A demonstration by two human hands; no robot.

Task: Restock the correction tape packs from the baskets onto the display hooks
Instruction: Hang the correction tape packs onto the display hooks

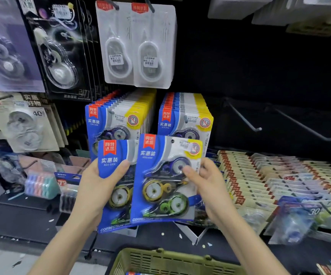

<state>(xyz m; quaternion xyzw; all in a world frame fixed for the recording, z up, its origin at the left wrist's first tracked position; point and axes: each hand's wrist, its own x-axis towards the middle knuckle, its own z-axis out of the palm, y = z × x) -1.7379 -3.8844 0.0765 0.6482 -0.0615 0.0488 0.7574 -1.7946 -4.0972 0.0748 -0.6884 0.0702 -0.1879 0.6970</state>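
Blue pack [166,179] sits pinched in the right hand [206,185], spare pack [109,155] gripped in the left hand [95,181]. Best square its hole [172,141] to the hook [185,118] first.

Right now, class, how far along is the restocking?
Done: two rows of blue packs hang, left row and right row. In hand: left hand holds the rear pack, right hand pinches the front pack. Left: hanging both; bare hooks wait; the basket seems to hold more.
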